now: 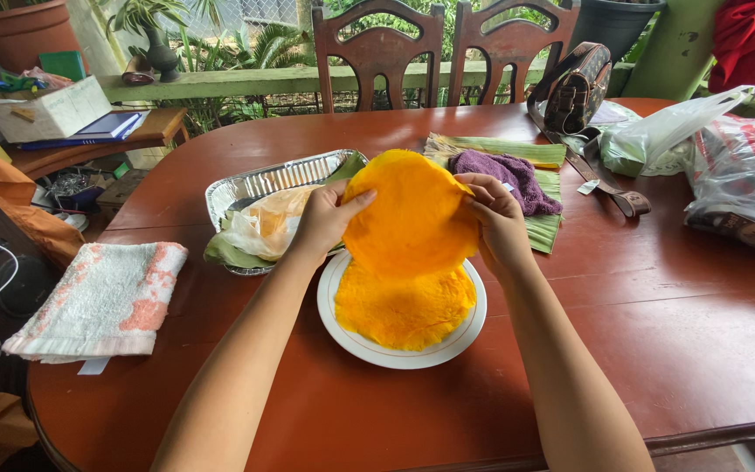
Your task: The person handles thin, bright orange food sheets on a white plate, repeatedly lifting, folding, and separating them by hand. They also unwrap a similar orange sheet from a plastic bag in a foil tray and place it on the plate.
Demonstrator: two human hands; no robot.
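both hands pinch one thin round orange-yellow crepe sheet (408,214) at centre frame, held up and tilted over the plate. left hand (323,218) grips its left edge, thumb on the front and fingers behind; right hand (493,214) grips the right edge, fingers curled over the rim. below it a white round plate with a thin rim line (475,330) sits on the reddish-brown wooden desk (657,332), carrying a second flat orange-yellow crepe (404,310); the lifted sheet's lower edge is just over it, contact unclear. left of centre, a ribbed foil tray (255,183) with a clear plastic bag (264,223) and green leaf inside. upper centre, purple cloth (509,175) on folded banana leaves (539,232). lower left, white and pink towel (102,301). upper right, brown handbag (574,87) and plastic bags (727,166).
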